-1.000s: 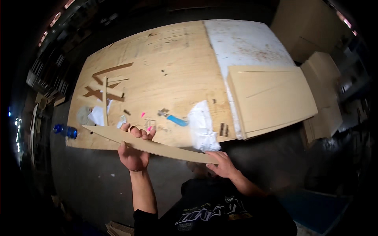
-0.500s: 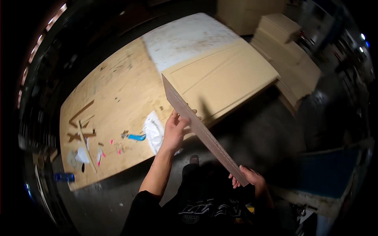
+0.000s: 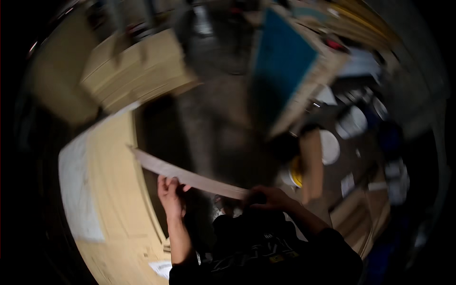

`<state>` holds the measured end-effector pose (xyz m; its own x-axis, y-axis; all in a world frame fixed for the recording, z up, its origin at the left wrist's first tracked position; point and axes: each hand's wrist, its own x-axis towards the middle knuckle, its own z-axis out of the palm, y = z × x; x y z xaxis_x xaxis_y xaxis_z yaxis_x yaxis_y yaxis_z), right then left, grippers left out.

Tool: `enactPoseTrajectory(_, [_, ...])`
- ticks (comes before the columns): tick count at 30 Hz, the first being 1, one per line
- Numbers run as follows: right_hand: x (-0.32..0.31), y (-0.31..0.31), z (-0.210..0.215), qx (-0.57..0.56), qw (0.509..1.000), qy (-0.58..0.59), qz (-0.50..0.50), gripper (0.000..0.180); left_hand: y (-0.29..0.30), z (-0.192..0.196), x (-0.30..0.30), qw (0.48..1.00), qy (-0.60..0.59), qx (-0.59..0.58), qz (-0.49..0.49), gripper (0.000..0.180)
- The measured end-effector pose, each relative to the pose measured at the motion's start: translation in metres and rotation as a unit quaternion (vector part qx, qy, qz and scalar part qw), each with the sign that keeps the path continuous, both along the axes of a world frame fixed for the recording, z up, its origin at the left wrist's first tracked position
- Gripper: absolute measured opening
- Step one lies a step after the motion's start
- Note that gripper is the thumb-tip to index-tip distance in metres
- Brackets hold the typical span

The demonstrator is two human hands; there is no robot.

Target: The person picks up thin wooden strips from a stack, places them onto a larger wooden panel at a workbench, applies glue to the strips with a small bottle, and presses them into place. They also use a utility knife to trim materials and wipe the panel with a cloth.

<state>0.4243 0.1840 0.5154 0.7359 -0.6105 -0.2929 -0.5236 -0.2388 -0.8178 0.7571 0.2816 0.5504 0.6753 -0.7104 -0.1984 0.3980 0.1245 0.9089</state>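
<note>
A long, flat brown-grey board strip (image 3: 190,178) spans both of my hands, roughly level in front of my body. Its far left end is cut at a slant and reaches over the edge of the worktable (image 3: 114,194). My left hand (image 3: 172,194) is closed on the strip left of its middle, fingers at its near edge. At the strip's right end, my right hand (image 3: 270,197) is wrapped round it; motion blur and shadow obscure those fingers.
Stacked tan sheets (image 3: 142,69) stand beyond the table. A blue-topped surface (image 3: 280,66) stands ahead right. Closer on the right are a white round lid or bucket (image 3: 329,147), another white bucket (image 3: 351,122) and an upright brown panel (image 3: 312,166). White paper (image 3: 161,268) lies at the near table edge.
My view has swung right, so the table now lies at the left. The strip has turned from steeply slanted to nearly level, still held in both hands.
</note>
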Motion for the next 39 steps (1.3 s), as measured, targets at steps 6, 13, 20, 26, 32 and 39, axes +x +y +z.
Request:
enactPoseTrajectory(6, [-0.106, 0.015, 0.017, -0.087, 0.971, 0.045, -0.217, 0.051, -0.094, -0.011, -0.112, 0.977, -0.006, -0.02, -0.21, 0.023])
enactPoseTrajectory(13, [-0.279, 0.098, -0.101, -0.102, 0.801, 0.039, -0.589, 0.049, -0.175, -0.008, -0.256, 0.855, -0.22, -0.037, -0.468, 0.031])
enactPoseTrajectory(20, [-0.4, 0.029, -0.097, -0.027, 0.67, 0.109, -0.734, 0.049, -0.272, -0.009, -0.295, 0.841, -0.341, -0.049, -0.417, 0.027])
enactPoseTrajectory(26, [-0.496, -0.079, -0.146, -0.177, 0.703, 0.14, -0.675, 0.047, -0.403, 0.01, -0.327, 0.862, -0.327, -0.012, -0.387, 0.052])
enactPoseTrajectory(32, [-0.553, -0.226, -0.161, -0.167, 0.717, 0.198, -0.647, 0.054, -0.498, 0.013, -0.368, 0.876, -0.386, -0.078, -0.28, 0.074])
enactPoseTrajectory(39, [-0.616, -0.455, -0.209, -0.112, 0.754, 0.205, -0.614, 0.06, -0.503, -0.028, -0.389, 0.854, -0.47, 0.036, -0.218, 0.08])
